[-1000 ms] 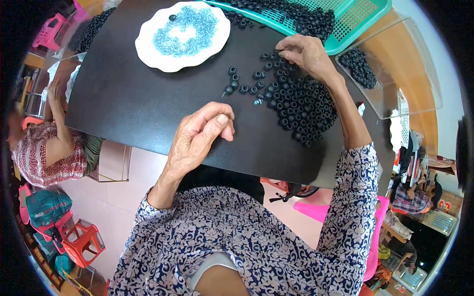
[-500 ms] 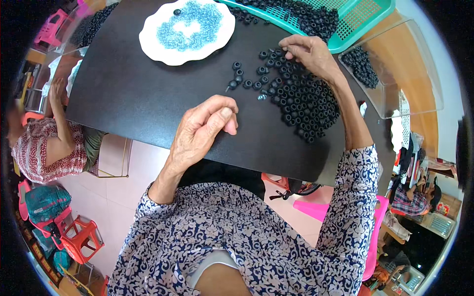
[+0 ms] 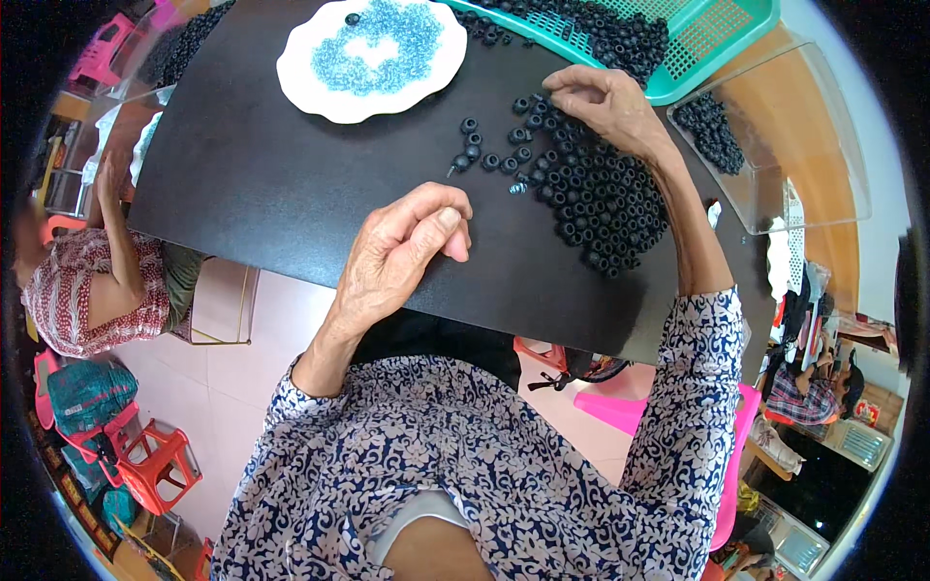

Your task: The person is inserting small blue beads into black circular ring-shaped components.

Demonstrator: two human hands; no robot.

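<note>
My left hand is curled closed above the table's near edge, thumb pressed against the bent index finger. Whatever it may hold is hidden. At the far edge of a pile of small black round pieces with holes, my right hand hovers with thumb and forefinger bent toward each other; anything between their tips is too small to make out. Left of the pile lie several loose black pieces, one with a thin metal pin. A tiny blue-and-white striped piece sits beside them.
A white scalloped plate holds many tiny blue-white pieces and one black piece. Behind the pile stands a green plastic basket with more black pieces. A clear bin is at the right. Another person sits at the left.
My right hand has shifted very slightly left, its thumb and forefinger looking a little less bunched. My left hand keeps its curled pose. The view has moved slightly.
</note>
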